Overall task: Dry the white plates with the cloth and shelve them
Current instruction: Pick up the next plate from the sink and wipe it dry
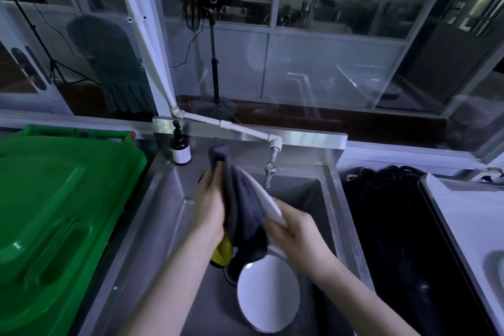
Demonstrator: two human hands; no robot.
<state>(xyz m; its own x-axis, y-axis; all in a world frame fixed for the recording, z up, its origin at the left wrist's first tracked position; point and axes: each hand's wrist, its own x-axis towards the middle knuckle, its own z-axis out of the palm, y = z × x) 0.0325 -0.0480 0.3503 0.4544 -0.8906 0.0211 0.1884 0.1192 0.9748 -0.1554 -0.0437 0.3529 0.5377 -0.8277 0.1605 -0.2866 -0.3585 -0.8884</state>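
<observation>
Over the steel sink (169,199) I hold a white plate (268,203) on edge, tilted, with only its rim showing. A dark grey cloth (244,207) is draped over its left face. My left hand (211,209) presses the cloth against the plate, fingers bunched in the fabric's top. My right hand (293,228) grips the plate's lower rim from the right. A second white plate (268,293) lies in the sink basin below my hands. A yellow object (221,252) shows under my left wrist; I cannot tell what it is.
A brown pump bottle (180,148) stands at the sink's back left corner. A tap (270,169) hangs from a white pipe behind the plate. A green bin lid (54,204) fills the left side. A dark mass (387,226) and a white counter (469,226) lie right.
</observation>
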